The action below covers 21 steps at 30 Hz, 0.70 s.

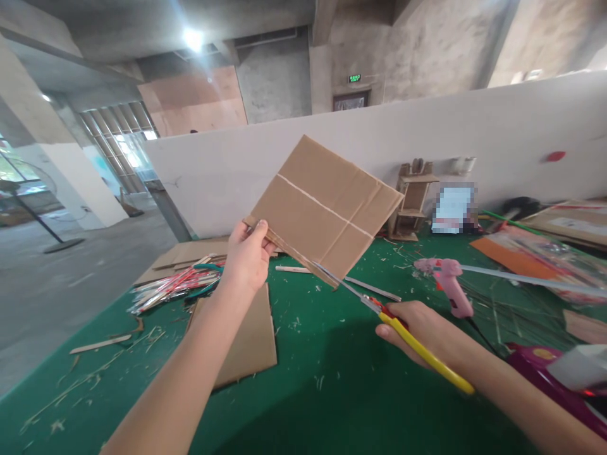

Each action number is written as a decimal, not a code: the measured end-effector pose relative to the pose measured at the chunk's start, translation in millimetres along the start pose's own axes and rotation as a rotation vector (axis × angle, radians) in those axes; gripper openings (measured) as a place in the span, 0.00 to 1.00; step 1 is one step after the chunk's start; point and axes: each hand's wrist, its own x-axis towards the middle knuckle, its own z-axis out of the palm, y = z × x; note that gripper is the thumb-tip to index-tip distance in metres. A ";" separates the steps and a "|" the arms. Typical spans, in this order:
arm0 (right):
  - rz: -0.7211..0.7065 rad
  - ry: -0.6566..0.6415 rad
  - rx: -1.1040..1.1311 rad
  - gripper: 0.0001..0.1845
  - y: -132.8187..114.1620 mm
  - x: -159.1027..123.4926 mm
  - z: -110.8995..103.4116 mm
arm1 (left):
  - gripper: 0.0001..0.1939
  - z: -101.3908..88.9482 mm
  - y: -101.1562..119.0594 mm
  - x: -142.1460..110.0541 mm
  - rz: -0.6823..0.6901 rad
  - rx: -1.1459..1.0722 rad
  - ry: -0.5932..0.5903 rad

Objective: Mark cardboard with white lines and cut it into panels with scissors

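My left hand [251,256] pinches the left corner of a square piece of cardboard [327,202], held up tilted above the table. A pale line runs across the cardboard, and a crease crosses it near the right side. My right hand [417,332] is closed around scissors [403,338] with yellow and red handles. Their blades reach the cardboard's lower edge, along a narrow strip there; part of the blades is hidden. Below lie another cardboard sheet [249,347] and a thin flat strip [374,289] on the green tabletop [303,404].
A pink glue gun [453,287] with a long clear glue stick lies at the right. Behind it stand a small cardboard structure [412,205] and a blurred-out screen [453,208]. Bagged sticks [171,284] lie left. A white partition [213,177] borders the table's back.
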 end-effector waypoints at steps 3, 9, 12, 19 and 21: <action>0.022 -0.018 0.055 0.26 -6.2 -1.3 -1.8 | 0.07 0.2 0.4 -0.2 0.012 -0.012 -0.008; 0.054 -0.032 0.091 0.27 -6.5 0.5 3.0 | 0.07 -1.1 1.1 1.4 -0.001 -0.048 -0.004; 0.004 -0.006 0.066 0.27 -2.9 1.1 3.6 | 0.07 -0.6 -1.2 1.0 -0.013 -0.049 0.005; -0.063 -0.014 0.057 0.25 -1.1 -0.2 0.8 | 0.06 4.1 -5.2 -3.9 -0.009 -0.035 -0.007; -0.037 -0.006 0.038 0.25 -2.1 0.0 0.5 | 0.07 4.5 -4.3 -4.9 -0.003 -0.029 -0.013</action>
